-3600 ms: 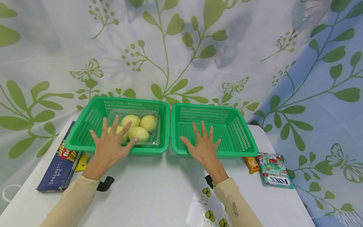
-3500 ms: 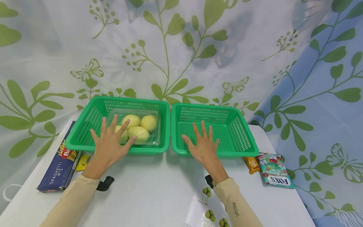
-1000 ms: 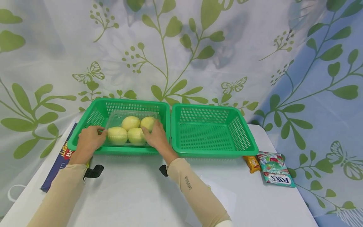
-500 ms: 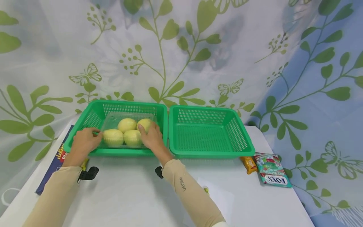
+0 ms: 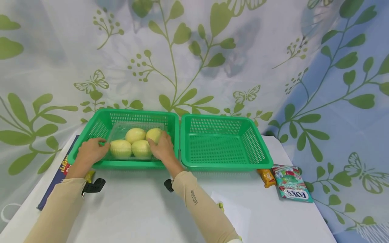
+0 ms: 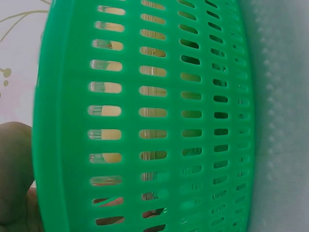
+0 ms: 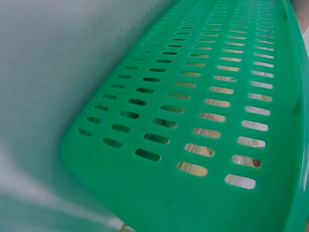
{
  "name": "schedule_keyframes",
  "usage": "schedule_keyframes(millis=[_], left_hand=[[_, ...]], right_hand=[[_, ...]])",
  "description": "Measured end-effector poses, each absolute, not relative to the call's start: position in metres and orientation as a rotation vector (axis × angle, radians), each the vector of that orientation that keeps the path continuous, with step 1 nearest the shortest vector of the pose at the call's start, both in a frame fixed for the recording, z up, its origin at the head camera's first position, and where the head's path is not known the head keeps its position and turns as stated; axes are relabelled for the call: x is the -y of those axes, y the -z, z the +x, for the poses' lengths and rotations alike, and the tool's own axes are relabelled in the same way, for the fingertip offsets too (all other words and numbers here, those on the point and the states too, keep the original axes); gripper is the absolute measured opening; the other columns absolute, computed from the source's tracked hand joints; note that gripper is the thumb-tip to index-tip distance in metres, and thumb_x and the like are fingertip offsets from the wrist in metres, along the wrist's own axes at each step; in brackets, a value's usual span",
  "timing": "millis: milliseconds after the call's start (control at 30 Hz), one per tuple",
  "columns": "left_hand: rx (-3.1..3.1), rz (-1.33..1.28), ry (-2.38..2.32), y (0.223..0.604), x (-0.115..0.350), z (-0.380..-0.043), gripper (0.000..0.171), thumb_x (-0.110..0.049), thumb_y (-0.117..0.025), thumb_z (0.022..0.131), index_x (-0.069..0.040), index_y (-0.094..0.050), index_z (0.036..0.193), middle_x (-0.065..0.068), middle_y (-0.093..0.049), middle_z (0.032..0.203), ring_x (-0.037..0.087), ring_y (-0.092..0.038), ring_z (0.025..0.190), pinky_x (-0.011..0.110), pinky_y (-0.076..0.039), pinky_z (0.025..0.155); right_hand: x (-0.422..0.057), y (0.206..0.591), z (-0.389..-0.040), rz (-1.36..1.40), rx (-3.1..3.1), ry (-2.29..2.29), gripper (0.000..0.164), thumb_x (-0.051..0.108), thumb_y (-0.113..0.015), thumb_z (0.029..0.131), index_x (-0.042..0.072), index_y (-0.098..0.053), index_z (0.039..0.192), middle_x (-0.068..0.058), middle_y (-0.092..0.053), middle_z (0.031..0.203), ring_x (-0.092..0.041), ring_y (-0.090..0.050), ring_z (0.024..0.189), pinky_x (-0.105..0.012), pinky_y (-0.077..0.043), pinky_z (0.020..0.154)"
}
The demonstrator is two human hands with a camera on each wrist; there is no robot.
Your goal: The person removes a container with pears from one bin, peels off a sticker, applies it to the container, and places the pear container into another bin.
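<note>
A clear plastic container [image 5: 113, 131] with several yellow oval fruits [image 5: 141, 149] sits inside the left green basket [image 5: 130, 164]. My left hand [image 5: 92, 151] grips its left end, fingers curled down over the basket's front left corner. At the opposite end my right hand [image 5: 164, 148] holds the container, thumb towards the front fruit and fingers by the back one. In the left wrist view the basket's slotted wall [image 6: 130, 121] hides most of the left hand [image 6: 15, 169]. The right wrist view is filled mainly by the same basket's wall [image 7: 159, 183].
A second green basket [image 5: 225, 166] stands directly to the right. Left of the baskets lies a blue spaghetti packet [image 5: 57, 179], with a small yellow packet [image 5: 89, 176] nearby. An orange packet [image 5: 267, 178] and a teal Fox's bag [image 5: 292, 184] lie at right; white paper [image 5: 237, 212] lies in front.
My hands were first spread over the two baskets. The right hand has crossed to the left basket, and both have taken hold of the container's ends. Over the last second they stay there.
</note>
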State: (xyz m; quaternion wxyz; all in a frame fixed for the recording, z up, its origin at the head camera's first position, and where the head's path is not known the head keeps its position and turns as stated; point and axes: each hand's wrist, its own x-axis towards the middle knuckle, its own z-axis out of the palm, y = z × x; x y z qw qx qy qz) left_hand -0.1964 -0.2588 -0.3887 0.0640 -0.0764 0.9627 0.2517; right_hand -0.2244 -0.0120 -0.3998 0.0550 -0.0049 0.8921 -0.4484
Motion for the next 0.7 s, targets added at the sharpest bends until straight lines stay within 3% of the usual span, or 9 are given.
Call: schedule_keyframes(millis=[267,500,700], left_hand=[[-2.947,-0.265,-0.776,0.3905,0.2583,-0.1943,0.062,-0.038,-0.042,0.104,0.012,-0.048,0.139,0.042,-0.045,0.140,0.062,-0.047,0.122,0.064,-0.048,0.087],[-2.934,-0.240,-0.748,0.3895,0.2580,-0.1945,0.063,-0.039,-0.044,0.104,0.014,-0.049,0.138,0.041,-0.047,0.138,0.059,-0.052,0.117,0.058,-0.052,0.080],[-2.890,-0.225,-0.728,0.3865,0.2571,-0.1995,0.065,-0.040,-0.044,0.105,0.015,-0.047,0.140,0.041,-0.045,0.141,0.061,-0.047,0.123,0.064,-0.050,0.088]], right_hand=[[0.0137,0.3993,-0.2274,0.039,-2.649,1.412,0.075,0.037,-0.057,0.101,0.003,-0.023,0.158,-0.021,-0.031,0.161,-0.041,-0.034,0.148,-0.057,-0.035,0.119],[0.0142,0.3993,-0.2270,0.057,-2.601,1.469,0.078,0.036,-0.058,0.101,0.004,-0.019,0.159,-0.022,-0.030,0.162,-0.042,-0.033,0.148,-0.058,-0.035,0.119],[0.0146,0.3999,-0.2245,0.065,-2.633,1.428,0.081,0.035,-0.058,0.101,0.002,-0.014,0.160,-0.023,-0.027,0.163,-0.042,-0.030,0.150,-0.055,-0.032,0.122]])
